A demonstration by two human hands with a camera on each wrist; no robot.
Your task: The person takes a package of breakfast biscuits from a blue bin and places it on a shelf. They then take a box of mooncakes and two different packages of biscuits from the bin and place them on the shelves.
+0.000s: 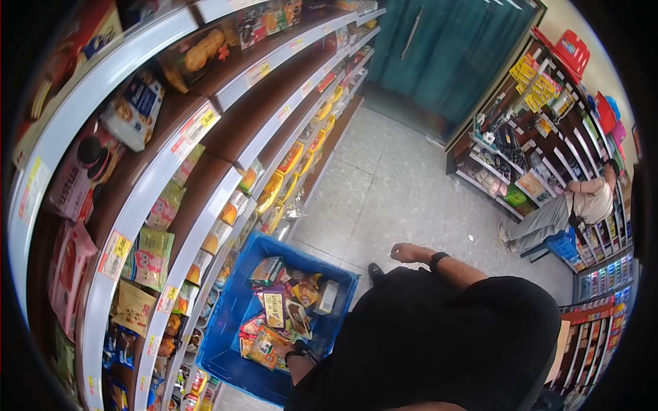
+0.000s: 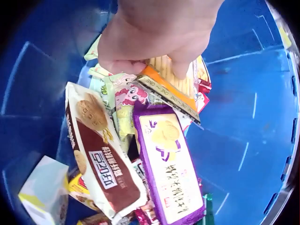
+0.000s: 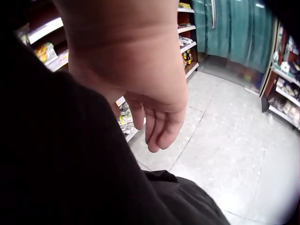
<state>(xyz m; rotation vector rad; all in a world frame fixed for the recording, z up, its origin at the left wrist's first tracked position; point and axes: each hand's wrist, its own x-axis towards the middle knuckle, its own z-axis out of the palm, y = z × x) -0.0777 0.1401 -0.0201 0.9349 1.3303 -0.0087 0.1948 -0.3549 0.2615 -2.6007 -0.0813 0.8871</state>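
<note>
In the head view a blue basket (image 1: 226,329) holds many snack packets. My left hand (image 1: 282,348) is down inside it at an orange packet (image 1: 264,349). The left wrist view shows that hand (image 2: 159,37) pinching the orange-edged packet (image 2: 174,89) between thumb and fingers. Beside it lie a purple and white packet (image 2: 171,164), a brown biscuit packet (image 2: 105,154) and a pale box (image 2: 46,192). My right hand (image 1: 410,253) hangs away from the basket over the floor; in the right wrist view this hand (image 3: 136,79) has loosely bent fingers and holds nothing.
Shelves of snacks (image 1: 226,157) run along the left. A teal curtained door (image 1: 439,61) stands at the far end of the tiled floor (image 1: 356,185). At the right another person (image 1: 572,205) is by a shelf rack (image 1: 521,151) with red baskets (image 1: 574,53) on top.
</note>
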